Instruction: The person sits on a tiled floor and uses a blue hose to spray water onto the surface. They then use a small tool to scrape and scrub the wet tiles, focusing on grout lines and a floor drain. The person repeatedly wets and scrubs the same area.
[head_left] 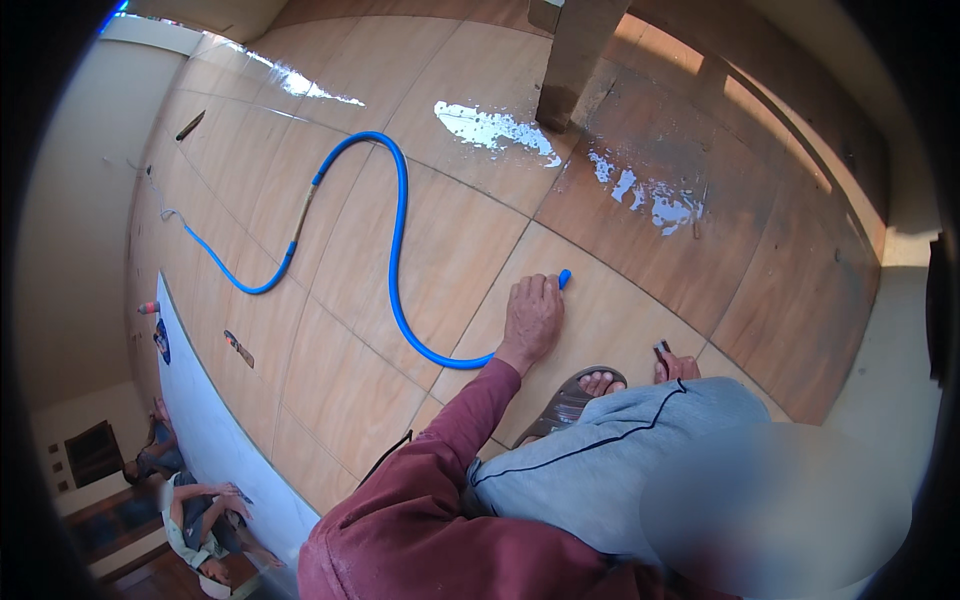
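A blue hose (396,240) winds across the tiled floor in curves, with a thin tan joining piece (303,212) partway along it. My left hand (534,316), in a maroon sleeve, is closed over the hose near its end, and a short blue tip (565,279) sticks out past the fingers. Beside my sandalled foot (572,398), my right hand (678,368) is partly hidden by my knee. Its fingers are closed around a small dark object (661,348) with a light edge, too small to name.
Bright wet-looking patches (497,131) lie near a wooden post (572,65). A flat tool with an orange-and-black handle (239,348) and a dark narrow tool (190,125) rest on the tiles. At left stands a long white board (225,420); other people (205,510) are beyond it.
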